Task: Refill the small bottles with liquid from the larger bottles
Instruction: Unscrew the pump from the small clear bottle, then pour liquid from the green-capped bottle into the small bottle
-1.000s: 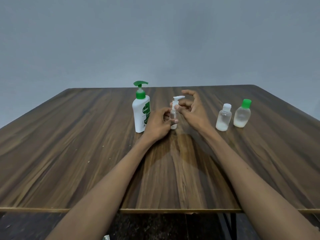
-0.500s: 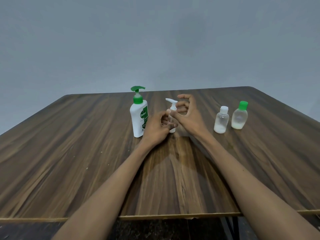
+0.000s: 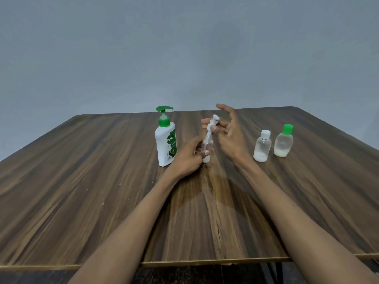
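A small clear pump bottle (image 3: 206, 152) stands on the wooden table (image 3: 102, 181) with a little white liquid at its bottom. My left hand (image 3: 189, 155) grips its body. My right hand (image 3: 227, 132) pinches the white pump head (image 3: 213, 121) between thumb and fingers, and the head is raised above the bottle's neck on its stem. A large white bottle with a green pump (image 3: 166, 138) stands just left of my left hand. To the right stand a small bottle with a white cap (image 3: 262, 146) and a small bottle with a green cap (image 3: 283, 141), both holding some white liquid.
The table's front edge (image 3: 184, 263) runs across the bottom of the view. A plain grey wall (image 3: 184, 48) rises behind the table's far edge.
My right hand has turned the pump head and lifted it up off the small bottle's neck. My left hand kept its hold on the bottle. The view shifted a little.
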